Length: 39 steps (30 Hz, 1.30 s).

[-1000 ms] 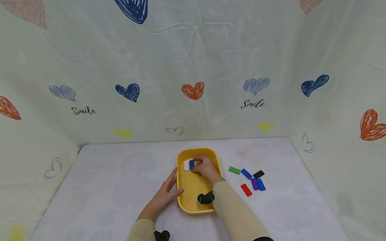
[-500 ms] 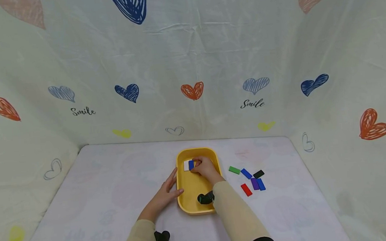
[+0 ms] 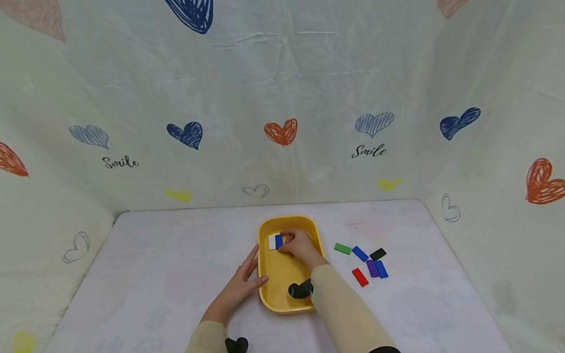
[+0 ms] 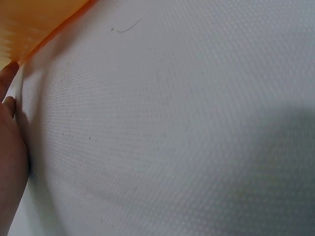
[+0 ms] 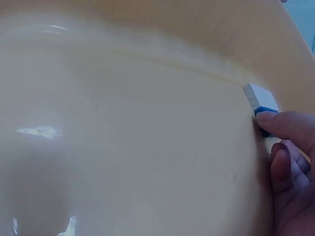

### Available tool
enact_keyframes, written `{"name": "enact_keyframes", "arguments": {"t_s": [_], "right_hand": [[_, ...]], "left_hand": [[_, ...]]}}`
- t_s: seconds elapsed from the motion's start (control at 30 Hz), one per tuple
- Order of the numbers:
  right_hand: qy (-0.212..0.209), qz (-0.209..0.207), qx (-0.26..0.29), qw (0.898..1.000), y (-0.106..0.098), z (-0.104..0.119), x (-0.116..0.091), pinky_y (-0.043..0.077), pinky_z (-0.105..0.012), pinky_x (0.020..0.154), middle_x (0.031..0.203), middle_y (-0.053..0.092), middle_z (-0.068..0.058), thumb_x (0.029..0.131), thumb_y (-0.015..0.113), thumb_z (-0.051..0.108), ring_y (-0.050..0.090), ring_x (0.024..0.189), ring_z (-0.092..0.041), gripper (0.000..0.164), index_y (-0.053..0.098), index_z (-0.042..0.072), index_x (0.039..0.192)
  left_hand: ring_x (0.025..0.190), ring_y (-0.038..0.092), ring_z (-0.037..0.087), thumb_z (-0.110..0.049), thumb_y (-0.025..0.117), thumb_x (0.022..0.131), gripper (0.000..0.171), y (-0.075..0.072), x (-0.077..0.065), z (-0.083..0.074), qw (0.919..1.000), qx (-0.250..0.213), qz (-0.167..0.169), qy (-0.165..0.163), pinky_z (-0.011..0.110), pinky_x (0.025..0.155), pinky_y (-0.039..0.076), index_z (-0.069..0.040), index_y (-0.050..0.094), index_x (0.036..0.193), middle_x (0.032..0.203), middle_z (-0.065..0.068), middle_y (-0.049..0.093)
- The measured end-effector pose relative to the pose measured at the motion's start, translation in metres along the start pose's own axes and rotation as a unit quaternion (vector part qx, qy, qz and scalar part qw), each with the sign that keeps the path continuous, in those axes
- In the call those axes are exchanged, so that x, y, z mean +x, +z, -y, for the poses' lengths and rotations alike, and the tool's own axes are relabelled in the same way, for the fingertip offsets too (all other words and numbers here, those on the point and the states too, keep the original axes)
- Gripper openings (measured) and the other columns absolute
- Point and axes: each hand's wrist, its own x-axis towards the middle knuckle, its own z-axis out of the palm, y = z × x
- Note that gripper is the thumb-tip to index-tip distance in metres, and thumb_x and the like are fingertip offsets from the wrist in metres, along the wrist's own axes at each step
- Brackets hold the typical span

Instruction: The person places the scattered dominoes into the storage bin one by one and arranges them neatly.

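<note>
Since a moment ago, the blue block is edging slightly closer to the white block. Nearest, the left hand is resting, fingers spread, against the yellow tray. Inside its far end, the right hand is pinching the blue block; uneven pushing could knock the white block askew. The blue block is looking flat and rectangular.

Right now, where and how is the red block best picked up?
Probably mid-length, pinched across the long sides of the red block, coming from above: it lies flat, narrow and slightly angled, with gaps to the yellow tray and purple block.
</note>
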Motion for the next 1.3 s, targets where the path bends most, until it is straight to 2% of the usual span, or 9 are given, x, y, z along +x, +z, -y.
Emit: {"name": "enact_keyframes", "arguments": {"t_s": [0.33,0.6,1.0,1.13,1.3], "right_hand": [[-0.002,0.003,0.000,1.000,0.0002,-0.0003,0.0008,0.044,-0.022,0.058,0.077,0.049,-0.003,0.078,0.079,0.000,0.048,0.065,-0.016,0.040,0.065,0.000,0.115],[-0.011,0.003,0.001,1.000,-0.0018,0.0039,-0.0023,0.042,-0.021,0.056,0.075,0.049,-0.002,0.077,0.079,-0.002,0.047,0.063,-0.015,0.041,0.065,-0.002,0.116],[0.004,0.003,0.003,1.000,-0.0020,0.0045,-0.0033,0.042,-0.022,0.057,0.076,0.049,-0.003,0.078,0.079,0.000,0.048,0.064,-0.016,0.040,0.065,0.000,0.116],[0.004,0.004,0.005,1.000,-0.0017,0.0040,-0.0027,0.043,-0.022,0.057,0.077,0.049,-0.003,0.079,0.079,0.000,0.048,0.064,-0.016,0.041,0.065,0.000,0.117],[0.006,0.003,0.006,1.000,-0.0018,0.0043,-0.0028,0.043,-0.022,0.058,0.077,0.049,-0.004,0.079,0.079,0.000,0.048,0.065,-0.016,0.040,0.064,0.000,0.116]], "left_hand": [[0.145,0.019,0.035,-0.035,0.072,0.087,0.085,-0.0001,0.0019,0.0025,0.9999,-0.011,0.002,0.004,0.065,0.111,0.010,-0.039,0.022,0.155,0.153,0.010,0.038],[0.145,0.021,0.034,-0.029,0.072,0.088,0.085,-0.0013,0.0025,0.0027,0.9994,-0.023,0.010,0.025,0.062,0.112,0.010,-0.034,0.021,0.156,0.151,0.014,0.040],[0.145,0.020,0.033,-0.026,0.072,0.088,0.086,-0.0013,0.0040,0.0045,0.9986,-0.033,0.015,0.038,0.060,0.113,0.008,-0.032,0.020,0.157,0.151,0.014,0.040],[0.145,0.020,0.032,-0.026,0.072,0.089,0.085,-0.0009,0.0033,0.0039,0.9987,-0.034,0.013,0.035,0.061,0.113,0.009,-0.033,0.021,0.156,0.151,0.013,0.040],[0.145,0.019,0.035,-0.019,0.070,0.090,0.084,0.0006,0.0029,0.0028,0.9989,-0.035,0.003,0.030,0.061,0.113,0.007,-0.027,0.021,0.157,0.150,0.017,0.040]]}}
